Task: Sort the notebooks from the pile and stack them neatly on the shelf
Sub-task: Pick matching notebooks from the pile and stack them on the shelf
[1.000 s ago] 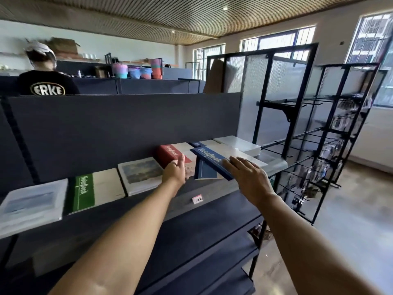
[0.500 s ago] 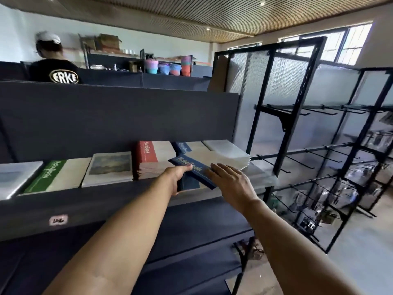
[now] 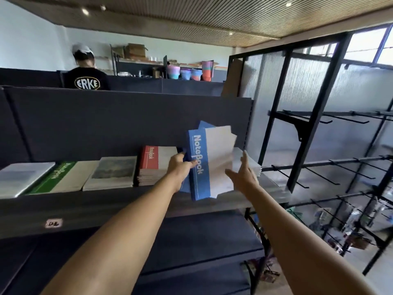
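Note:
Several blue-and-white notebooks (image 3: pixel 209 160) stand tilted up on end over the grey shelf (image 3: pixel 119 206), fanned slightly apart. My left hand (image 3: pixel 180 169) grips their blue spine edge from the left. My right hand (image 3: pixel 244 173) is held with fingers spread against their right side. To the left on the shelf lie a red notebook stack (image 3: pixel 156 165), a landscape-cover stack (image 3: pixel 112 173), a green notebook stack (image 3: pixel 61 177) and a pale stack (image 3: pixel 23 177). A white stack (image 3: pixel 248 165) lies behind my right hand.
A dark back panel (image 3: pixel 106 122) rises behind the shelf. Lower dark shelves (image 3: pixel 191 241) sit beneath. A black metal rack (image 3: pixel 319 124) with hooks stands to the right. A person in a black shirt (image 3: pixel 86 79) stands beyond the panel.
The blue notebooks were lying nearly flat on the shelf; both hands have lifted and tipped them upright. My left hand moved from the red stack onto the blue spine.

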A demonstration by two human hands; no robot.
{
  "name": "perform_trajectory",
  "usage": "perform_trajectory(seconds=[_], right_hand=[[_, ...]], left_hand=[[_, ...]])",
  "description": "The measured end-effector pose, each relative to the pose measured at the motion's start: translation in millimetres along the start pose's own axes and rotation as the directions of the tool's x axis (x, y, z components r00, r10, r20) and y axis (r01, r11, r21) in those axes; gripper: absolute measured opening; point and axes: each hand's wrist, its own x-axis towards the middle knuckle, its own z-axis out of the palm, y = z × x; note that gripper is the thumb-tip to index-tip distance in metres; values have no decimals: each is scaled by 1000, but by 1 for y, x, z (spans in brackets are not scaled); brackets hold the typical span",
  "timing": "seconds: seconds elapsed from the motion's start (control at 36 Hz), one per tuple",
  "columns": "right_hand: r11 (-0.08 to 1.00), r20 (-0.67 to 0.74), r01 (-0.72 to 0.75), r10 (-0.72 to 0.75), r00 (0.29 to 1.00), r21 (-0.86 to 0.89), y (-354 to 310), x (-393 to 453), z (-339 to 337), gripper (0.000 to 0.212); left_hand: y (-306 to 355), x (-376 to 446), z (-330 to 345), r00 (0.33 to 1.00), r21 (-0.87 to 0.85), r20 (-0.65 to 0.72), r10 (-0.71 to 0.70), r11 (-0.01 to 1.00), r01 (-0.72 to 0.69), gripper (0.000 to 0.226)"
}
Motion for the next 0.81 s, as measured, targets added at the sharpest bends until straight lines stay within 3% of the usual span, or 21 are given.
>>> perform_trajectory(seconds=[0.08, 0.17, 0.25, 0.39, 0.47, 0.58, 0.61, 0.67, 0.81], right_hand=[[910, 25, -116, 115, 993, 398, -9, 18, 0, 81], [871, -13, -117, 140, 990, 477, -12, 35, 7, 27], [834, -35, -119, 163, 986, 538, -9, 48, 16, 27], [858, -26, -113, 145, 989, 501, 0, 58, 24, 28], [877, 86, -202, 183, 979, 436, 16, 60, 33, 23], [985, 203, -168, 173, 964, -44, 41, 58, 43, 7], [985, 208, -149, 163, 965, -83, 45, 58, 43, 11], [990, 197, -137, 142, 970, -40, 46, 61, 43, 29], [968, 61, -160, 151, 987, 194, 30, 75, 32, 22]], left_hand=[[3, 11, 8, 998, -46, 51, 28, 999, -25, 19], [6, 24, 19, 999, -135, 26, 39, 990, -35, 17], [4, 35, 27, 999, -193, 5, 36, 981, -34, 20], [-17, 46, 33, 997, -239, 17, -76, 968, 78, 29], [-35, 49, 38, 993, -82, -18, -118, 990, 116, 41], [-58, 43, 40, 992, 164, -27, -120, 979, 123, 52], [-61, 43, 41, 994, 216, -36, -102, 970, 108, 54], [-59, 43, 42, 995, 276, -77, -57, 958, 76, 58], [-35, 57, 49, 985, 214, -170, 20, 977, 17, 67]])
